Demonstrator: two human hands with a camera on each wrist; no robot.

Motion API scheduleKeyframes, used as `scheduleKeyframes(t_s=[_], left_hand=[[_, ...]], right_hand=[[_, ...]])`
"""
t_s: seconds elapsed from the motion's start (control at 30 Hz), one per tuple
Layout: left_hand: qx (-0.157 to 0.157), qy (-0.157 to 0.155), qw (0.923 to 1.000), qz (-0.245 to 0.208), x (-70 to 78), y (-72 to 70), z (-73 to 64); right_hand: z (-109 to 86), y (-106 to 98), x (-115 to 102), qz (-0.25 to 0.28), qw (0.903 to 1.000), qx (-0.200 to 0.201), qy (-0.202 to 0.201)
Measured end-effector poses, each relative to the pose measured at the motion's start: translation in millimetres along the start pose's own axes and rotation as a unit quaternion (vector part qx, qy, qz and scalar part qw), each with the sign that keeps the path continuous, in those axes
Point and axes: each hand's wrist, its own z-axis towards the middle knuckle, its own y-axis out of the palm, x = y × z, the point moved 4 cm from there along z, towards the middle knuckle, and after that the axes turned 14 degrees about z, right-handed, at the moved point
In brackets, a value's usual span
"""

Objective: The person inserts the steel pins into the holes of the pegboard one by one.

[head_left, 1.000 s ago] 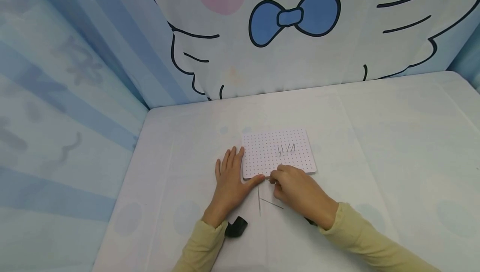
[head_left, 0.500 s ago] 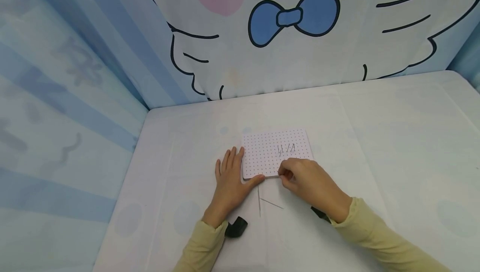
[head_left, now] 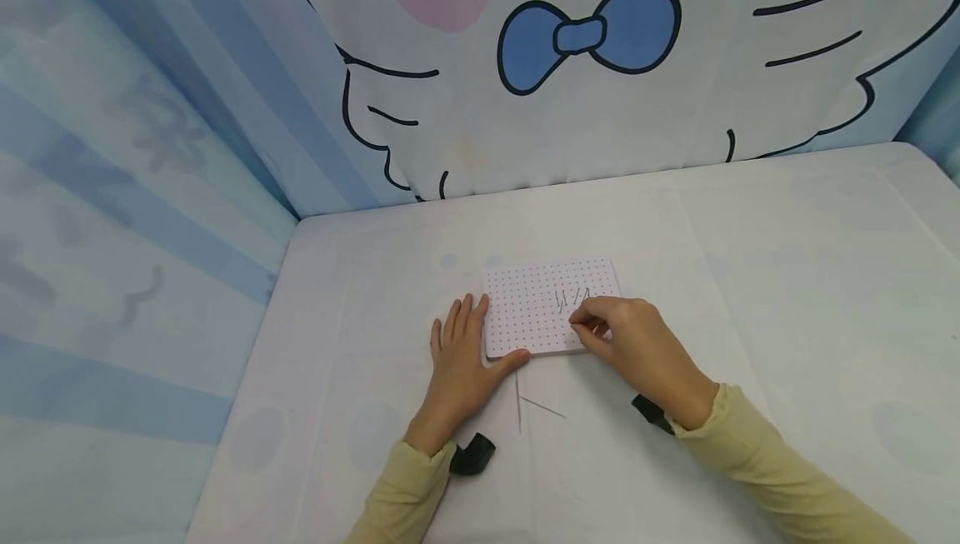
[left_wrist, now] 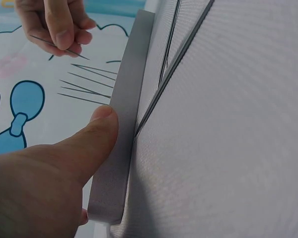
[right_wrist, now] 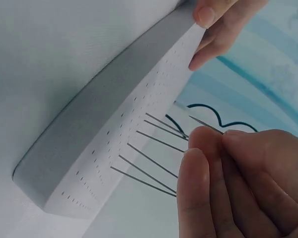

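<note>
A pale block (head_left: 525,302) with a grid of dots lies on the table. Several thin metal needles (right_wrist: 160,141) stand in its dotted face, grouped right of the middle. My left hand (head_left: 463,377) lies flat with fingers spread along the block's left side, the thumb pressed to its front edge. Above the front right part of the block, my right hand (head_left: 637,344) pinches another needle (left_wrist: 78,55) between thumb and forefinger. In the left wrist view that needle is tilted, and its point is apart from the standing ones. Curled fingers cover part of it in the right wrist view.
Two loose needles, one (head_left: 518,406) pointing toward the block and one (head_left: 544,407) slanted, lie on the white tablecloth (head_left: 750,294) in front of the block. A printed curtain (head_left: 450,127) hangs behind the table. Dark wrist mounts (head_left: 472,454) sit by the sleeves.
My right hand has moved right and away from me, from the block's front edge to over its dotted face, with the needle pinched in its fingers. My left hand has stayed still.
</note>
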Motion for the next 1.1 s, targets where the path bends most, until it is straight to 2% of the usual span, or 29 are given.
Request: scheduleKeyframes(t_s=[0.53, 1.1], left_hand=[[0.003, 0.002, 1.0, 0.002, -0.7, 1.5, 1.0], [0.008, 0.007, 0.9999, -0.006, 0.9, -0.9, -0.6]], right_hand=[[9.8, 0, 15, 0.008, 0.9994, 0.021, 0.026], [17.1, 9, 27, 0.015, 0.9991, 0.01, 0.039]])
